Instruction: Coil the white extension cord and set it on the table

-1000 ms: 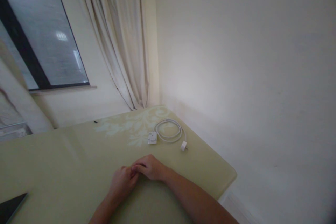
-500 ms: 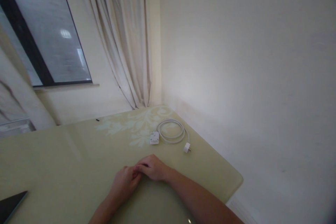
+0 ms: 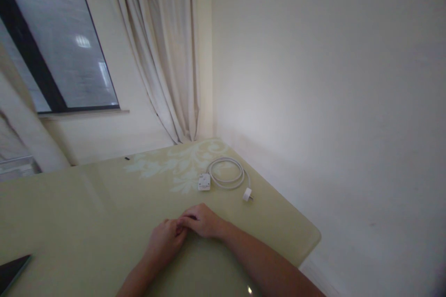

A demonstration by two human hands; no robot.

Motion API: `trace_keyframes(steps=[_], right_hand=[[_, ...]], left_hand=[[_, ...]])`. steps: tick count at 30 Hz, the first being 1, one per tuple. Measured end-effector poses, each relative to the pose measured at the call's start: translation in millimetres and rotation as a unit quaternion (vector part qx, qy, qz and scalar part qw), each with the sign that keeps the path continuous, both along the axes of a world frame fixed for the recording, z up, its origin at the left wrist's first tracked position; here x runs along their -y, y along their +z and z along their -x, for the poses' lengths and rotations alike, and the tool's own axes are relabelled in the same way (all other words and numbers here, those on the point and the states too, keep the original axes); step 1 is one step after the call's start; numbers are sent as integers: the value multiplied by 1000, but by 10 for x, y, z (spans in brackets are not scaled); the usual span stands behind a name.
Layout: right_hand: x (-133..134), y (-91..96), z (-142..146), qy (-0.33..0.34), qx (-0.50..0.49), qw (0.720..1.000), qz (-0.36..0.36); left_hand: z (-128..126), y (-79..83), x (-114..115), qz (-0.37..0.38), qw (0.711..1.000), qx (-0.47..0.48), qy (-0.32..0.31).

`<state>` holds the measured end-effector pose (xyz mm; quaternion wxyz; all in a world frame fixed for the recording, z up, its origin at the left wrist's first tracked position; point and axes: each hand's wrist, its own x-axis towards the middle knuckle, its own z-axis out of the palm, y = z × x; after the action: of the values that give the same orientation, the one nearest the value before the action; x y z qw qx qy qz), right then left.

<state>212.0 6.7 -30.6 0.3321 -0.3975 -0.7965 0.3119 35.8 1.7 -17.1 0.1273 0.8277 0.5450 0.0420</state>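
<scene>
My left hand [image 3: 163, 243] and my right hand [image 3: 202, 221] rest together on the pale green glass table [image 3: 87, 213]. The right fingers lie over the curled left fingers, touching them. Both hands look loosely closed, and I see nothing held in them. Beyond them, toward the far corner, lies a white power adapter [image 3: 204, 182] with its white cable [image 3: 226, 172] coiled in a loop and a white plug [image 3: 247, 194] at the cable's end. The adapter is about a hand's length from my right hand.
A dark flat device [image 3: 10, 273] pokes in at the table's near left edge. The table's rounded right corner [image 3: 311, 236] meets a bare white wall. A cream curtain [image 3: 163, 51] and a window [image 3: 52, 41] stand behind the table.
The hands stay joined in the same place. Only the camera view has shifted slightly.
</scene>
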Motion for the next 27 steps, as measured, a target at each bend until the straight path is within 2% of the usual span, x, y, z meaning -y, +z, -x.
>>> trace_keyframes(steps=[4,7,9,12,14,16,18,21,24,27], right_hand=[[66,18,21,-5,5,1000,-20],[168,159,4,-44,-9,997,-66],[184,337,-93,-120,-57,985,-110],[17,684,-443,-295,-93,941,-139],[-217,888,-787,-382,6,919,-99],[-476,991,-1145,-447,188,875,-4],[-683,964,-1448,-473,238,847,45],[-829,762,-1725,-485,286,820,101],[-853,570,-1819,-489,315,806,111],[-873,516,-1829,-483,330,804,106]], left_hand=[[-16,27,21,2,1000,-13,-6],[-31,7,38,-13,999,-33,-36],[-38,-26,45,-26,997,-42,-61],[-44,-81,43,-36,996,-36,-70],[-48,-103,35,-43,996,-28,-70],[-58,-107,27,-47,996,-22,-71],[-70,-98,23,-48,996,-15,-71],[-87,-77,22,-42,997,-5,-67],[-96,-63,23,-37,998,-3,-58],[-101,-60,21,-42,998,8,-56]])
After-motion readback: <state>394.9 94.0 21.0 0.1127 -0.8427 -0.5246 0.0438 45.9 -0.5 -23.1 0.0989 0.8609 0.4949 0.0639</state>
